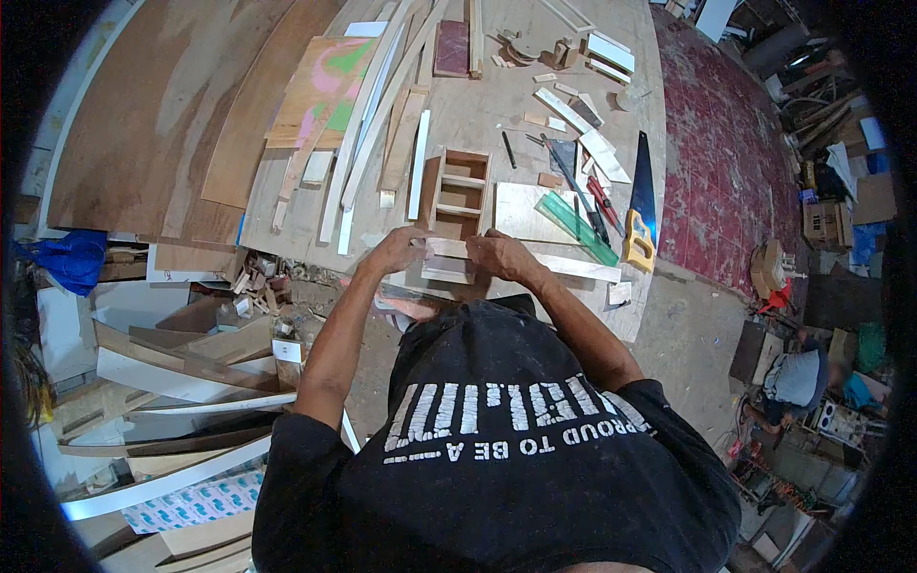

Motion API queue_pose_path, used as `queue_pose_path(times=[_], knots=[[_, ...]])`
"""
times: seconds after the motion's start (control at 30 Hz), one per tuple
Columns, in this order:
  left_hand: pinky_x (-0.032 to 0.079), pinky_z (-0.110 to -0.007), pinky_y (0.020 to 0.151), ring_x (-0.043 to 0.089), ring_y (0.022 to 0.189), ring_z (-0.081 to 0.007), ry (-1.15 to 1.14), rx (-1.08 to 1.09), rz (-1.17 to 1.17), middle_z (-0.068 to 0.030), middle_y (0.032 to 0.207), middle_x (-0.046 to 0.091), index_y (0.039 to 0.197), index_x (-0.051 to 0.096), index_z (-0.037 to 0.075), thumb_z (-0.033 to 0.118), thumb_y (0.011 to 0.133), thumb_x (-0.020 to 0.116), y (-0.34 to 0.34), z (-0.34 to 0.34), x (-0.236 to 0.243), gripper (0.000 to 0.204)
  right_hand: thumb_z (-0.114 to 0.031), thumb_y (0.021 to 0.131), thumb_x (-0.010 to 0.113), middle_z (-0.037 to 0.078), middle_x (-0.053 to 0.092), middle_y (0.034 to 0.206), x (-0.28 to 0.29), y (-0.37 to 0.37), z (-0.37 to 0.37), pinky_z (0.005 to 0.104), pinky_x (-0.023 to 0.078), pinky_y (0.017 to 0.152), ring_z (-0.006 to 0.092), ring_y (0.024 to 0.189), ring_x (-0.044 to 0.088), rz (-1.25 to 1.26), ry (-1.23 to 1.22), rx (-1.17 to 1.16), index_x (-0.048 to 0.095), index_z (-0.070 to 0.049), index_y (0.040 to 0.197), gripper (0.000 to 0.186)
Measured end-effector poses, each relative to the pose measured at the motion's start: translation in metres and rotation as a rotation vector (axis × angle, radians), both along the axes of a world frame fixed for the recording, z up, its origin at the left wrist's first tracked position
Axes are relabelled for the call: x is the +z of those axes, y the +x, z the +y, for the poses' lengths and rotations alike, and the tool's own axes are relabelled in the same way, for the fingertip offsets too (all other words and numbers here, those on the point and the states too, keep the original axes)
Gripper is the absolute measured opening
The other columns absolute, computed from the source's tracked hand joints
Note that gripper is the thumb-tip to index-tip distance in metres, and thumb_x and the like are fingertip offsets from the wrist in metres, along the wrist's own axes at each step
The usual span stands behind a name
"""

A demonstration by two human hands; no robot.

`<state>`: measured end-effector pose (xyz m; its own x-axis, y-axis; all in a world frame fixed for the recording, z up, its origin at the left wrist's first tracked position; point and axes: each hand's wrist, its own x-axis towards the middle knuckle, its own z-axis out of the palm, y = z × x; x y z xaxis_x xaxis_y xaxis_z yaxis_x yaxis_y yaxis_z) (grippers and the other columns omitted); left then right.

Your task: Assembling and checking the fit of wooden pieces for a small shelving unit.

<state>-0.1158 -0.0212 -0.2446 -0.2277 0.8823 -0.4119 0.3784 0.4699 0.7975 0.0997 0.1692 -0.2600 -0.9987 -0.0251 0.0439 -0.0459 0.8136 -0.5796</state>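
Note:
At the near edge of the workbench, a small wooden box frame (463, 182) lies with its open compartments facing up. A pale wooden strip (446, 247) crosses its near end. My left hand (396, 251) pinches the strip's left end. My right hand (501, 256) is closed on it farther right, beside the frame's near right corner. Another length of pale wood (583, 266) shows past my right forearm; whether it is the same strip I cannot tell. My fingertips are partly hidden.
Right of the frame lie a pale board (525, 212), a green clear ruler (573, 225), red-handled pliers (604, 199) and a handsaw (641, 196). Long wood strips (368, 124) cover the bench's left side. Offcuts (564, 107) lie farther back. A person (798, 377) crouches at far right.

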Motion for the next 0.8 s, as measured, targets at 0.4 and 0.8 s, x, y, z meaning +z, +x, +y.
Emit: queue_pose_path(times=[0.4, 0.8], knots=[[0.052, -0.034, 0.085, 0.063, 0.095, -0.0224, 0.026, 0.052, 0.063, -0.0131, 0.109, 0.066, 0.127, 0.064, 0.006, 0.012, 0.081, 0.075, 0.01, -0.003, 0.0, 0.048, -0.02, 0.093, 0.053, 0.01, 0.065, 0.109, -0.009, 0.0, 0.003, 0.0381, 0.05, 0.088, 0.0309, 0.093, 0.062, 0.03, 0.005, 0.027, 0.061, -0.007, 0.103, 0.018], [0.053, -0.034, 0.084, 0.07, 0.094, -0.0298, 0.071, 0.74, 0.089, -0.0218, 0.105, 0.071, 0.108, 0.071, -0.005, 0.021, 0.077, 0.079, 0.072, -0.012, -0.016, 0.042, -0.015, 0.092, 0.052, 0.013, 0.065, 0.115, 0.0, -0.004, 0.002, 0.0359, 0.048, 0.093, 0.0297, 0.098, 0.062, -0.071, 0.048, 0.084, 0.062, -0.003, 0.105, 0.02]])
